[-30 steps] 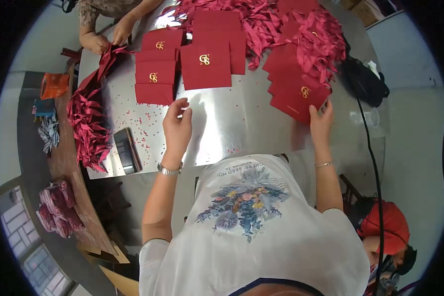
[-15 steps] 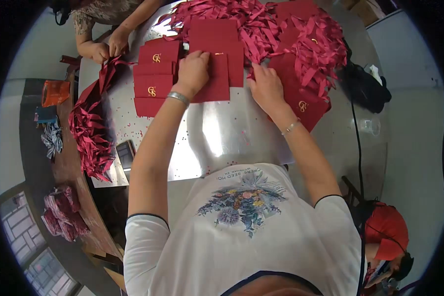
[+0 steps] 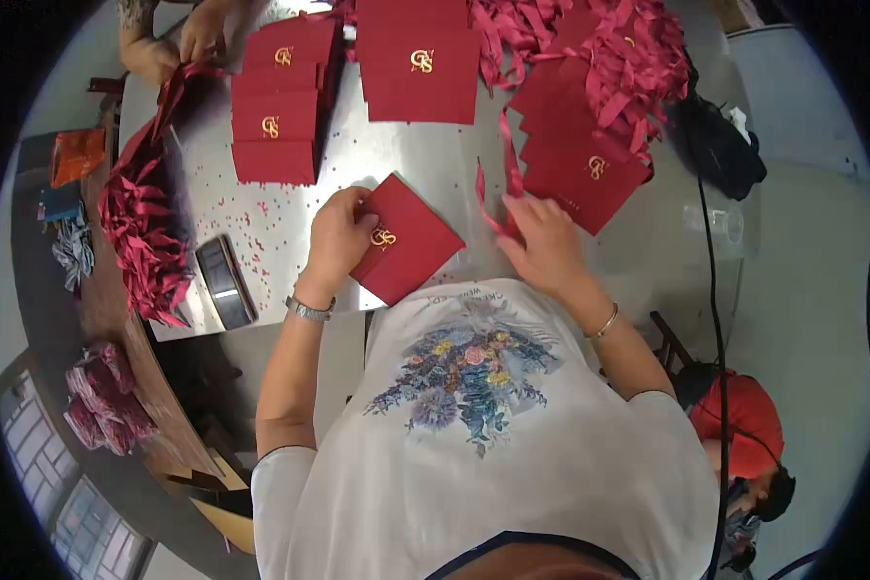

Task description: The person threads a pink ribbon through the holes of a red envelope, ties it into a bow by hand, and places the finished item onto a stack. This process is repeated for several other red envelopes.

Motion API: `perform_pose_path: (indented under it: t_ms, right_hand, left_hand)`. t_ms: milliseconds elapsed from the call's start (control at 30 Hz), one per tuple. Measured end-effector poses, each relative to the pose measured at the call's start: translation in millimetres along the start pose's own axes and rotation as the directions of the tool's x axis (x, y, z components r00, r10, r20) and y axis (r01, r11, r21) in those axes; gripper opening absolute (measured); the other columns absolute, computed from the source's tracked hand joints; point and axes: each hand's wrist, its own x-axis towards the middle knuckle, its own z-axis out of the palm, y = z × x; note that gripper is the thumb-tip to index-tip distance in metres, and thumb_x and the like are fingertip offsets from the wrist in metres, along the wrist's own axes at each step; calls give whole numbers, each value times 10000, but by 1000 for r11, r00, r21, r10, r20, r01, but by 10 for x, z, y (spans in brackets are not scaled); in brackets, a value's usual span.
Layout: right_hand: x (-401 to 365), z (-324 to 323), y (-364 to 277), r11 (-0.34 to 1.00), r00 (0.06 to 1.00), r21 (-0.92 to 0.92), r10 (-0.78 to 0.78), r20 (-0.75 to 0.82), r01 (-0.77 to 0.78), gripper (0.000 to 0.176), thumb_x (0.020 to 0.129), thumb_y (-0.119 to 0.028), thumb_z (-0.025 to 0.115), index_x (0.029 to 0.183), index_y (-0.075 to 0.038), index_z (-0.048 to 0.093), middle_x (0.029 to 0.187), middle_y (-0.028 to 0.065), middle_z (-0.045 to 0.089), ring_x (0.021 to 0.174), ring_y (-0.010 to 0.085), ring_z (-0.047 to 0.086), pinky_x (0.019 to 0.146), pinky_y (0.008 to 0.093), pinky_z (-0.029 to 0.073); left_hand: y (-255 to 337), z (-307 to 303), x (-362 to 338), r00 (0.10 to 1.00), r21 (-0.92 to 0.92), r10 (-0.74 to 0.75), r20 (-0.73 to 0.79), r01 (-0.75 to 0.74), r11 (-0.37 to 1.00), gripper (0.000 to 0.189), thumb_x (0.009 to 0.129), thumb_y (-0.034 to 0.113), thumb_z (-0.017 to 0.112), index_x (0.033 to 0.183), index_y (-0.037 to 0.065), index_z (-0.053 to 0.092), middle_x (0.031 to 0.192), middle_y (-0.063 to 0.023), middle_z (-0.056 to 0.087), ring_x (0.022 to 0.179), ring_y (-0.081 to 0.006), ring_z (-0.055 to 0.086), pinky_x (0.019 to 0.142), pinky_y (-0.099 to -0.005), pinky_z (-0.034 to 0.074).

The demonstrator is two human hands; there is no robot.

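My left hand (image 3: pixel 341 235) is closed on the left corner of a red card sleeve (image 3: pixel 411 242) with a gold logo, held at the table's near edge. To the right, a red ribbon (image 3: pixel 509 159) is pinched in my right hand (image 3: pixel 548 241), its loose ends hanging beyond the fingers. Ahead lie a middle stack of red sleeves (image 3: pixel 420 92) and a left stack (image 3: pixel 275 150). More red sleeves (image 3: pixel 575 184) are fanned out at the right, partly under a heap of red ribbons (image 3: pixel 633 72).
A phone (image 3: pixel 225 280) lies on the metal table (image 3: pixel 348 155) near its left edge. A person's hands (image 3: pixel 179 48) work at the far left, above hanging ribbons (image 3: pixel 145 242). A black bag (image 3: pixel 720 145), a clear cup (image 3: pixel 729 226) and a cable (image 3: pixel 710 290) are at the right.
Both my hands have drawn back toward my body. The left has brought a red sleeve from the middle stack, and the right a ribbon from the pile.
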Motion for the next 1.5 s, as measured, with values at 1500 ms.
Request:
perform_pose_path:
  t_ms: [1500]
  right_hand:
    - [592, 430, -1107, 922, 964, 382, -48, 262, -58, 174, 829, -167, 576, 738, -21, 597, 677, 162, 640, 627, 319, 650, 558, 419, 523]
  left_hand:
    - [170, 37, -602, 964, -440, -256, -72, 199, 875, 138, 817, 1, 638, 953, -22, 637, 794, -61, 670, 685, -101, 581, 638, -253, 485]
